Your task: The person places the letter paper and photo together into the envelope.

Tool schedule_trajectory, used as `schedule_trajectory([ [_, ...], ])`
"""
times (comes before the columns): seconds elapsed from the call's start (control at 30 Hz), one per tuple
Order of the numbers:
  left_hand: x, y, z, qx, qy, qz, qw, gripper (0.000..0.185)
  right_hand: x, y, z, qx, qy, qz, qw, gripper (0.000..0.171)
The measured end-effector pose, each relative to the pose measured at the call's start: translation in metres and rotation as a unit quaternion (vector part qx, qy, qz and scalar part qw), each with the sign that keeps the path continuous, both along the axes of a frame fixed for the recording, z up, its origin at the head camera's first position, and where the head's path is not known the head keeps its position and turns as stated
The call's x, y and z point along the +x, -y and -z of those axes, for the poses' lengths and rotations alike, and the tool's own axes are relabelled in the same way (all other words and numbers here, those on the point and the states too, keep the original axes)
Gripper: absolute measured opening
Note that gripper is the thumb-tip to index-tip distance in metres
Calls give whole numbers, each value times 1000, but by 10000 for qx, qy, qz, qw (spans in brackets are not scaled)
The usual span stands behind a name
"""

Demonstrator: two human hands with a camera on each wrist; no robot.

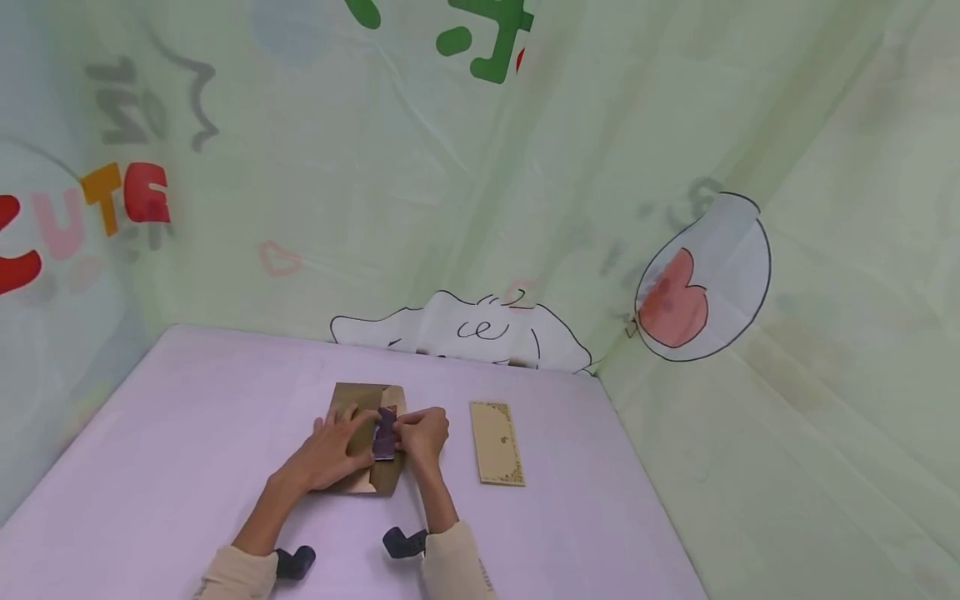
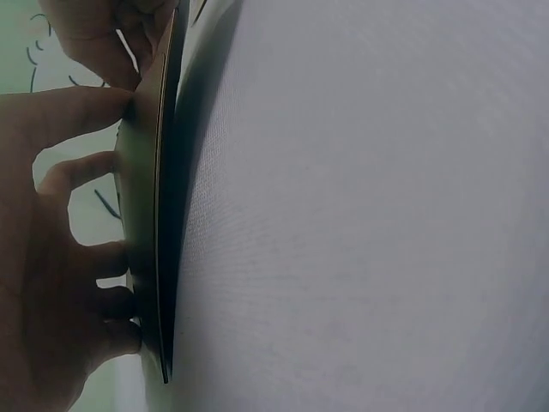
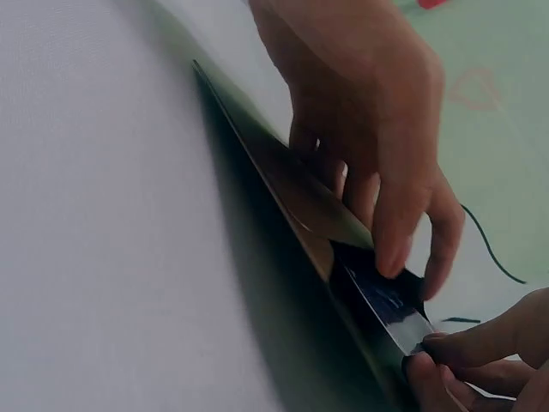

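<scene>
Flat gold-brown envelope (image 1: 367, 450); small dark purple card (image 1: 385, 435) inside

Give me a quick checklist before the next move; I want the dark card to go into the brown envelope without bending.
1. Left hand pressing the brown envelope flat on the lilac table: ok.
2. Right hand has a pinch grip on the dark card: ok.
3. Card's edge under the flap: ok in the right wrist view.
4. How deep the card sits: cannot tell.
5. Gold-edged card lies apart from the hands: ok.
</scene>
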State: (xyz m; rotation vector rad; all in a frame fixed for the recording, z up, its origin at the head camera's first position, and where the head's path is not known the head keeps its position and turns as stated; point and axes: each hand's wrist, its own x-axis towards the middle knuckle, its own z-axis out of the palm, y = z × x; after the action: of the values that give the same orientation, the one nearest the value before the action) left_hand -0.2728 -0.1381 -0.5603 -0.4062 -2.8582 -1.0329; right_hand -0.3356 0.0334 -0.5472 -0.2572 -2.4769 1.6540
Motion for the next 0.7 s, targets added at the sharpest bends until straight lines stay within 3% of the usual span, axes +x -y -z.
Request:
schedule_trajectory([
  [0.2, 0, 1, 0, 36, 6, -5, 10000, 69, 2, 11, 1, 158, -257, -186, 9994, 14],
  [0.43, 0, 0, 3, 57, -3, -33, 10000, 68, -16, 21, 35, 628, -927, -278, 9933, 18],
  [0.7, -2, 2, 5, -39, -130, -62, 9999, 67, -30, 29, 52, 1405, -1295, -31, 9816, 20],
])
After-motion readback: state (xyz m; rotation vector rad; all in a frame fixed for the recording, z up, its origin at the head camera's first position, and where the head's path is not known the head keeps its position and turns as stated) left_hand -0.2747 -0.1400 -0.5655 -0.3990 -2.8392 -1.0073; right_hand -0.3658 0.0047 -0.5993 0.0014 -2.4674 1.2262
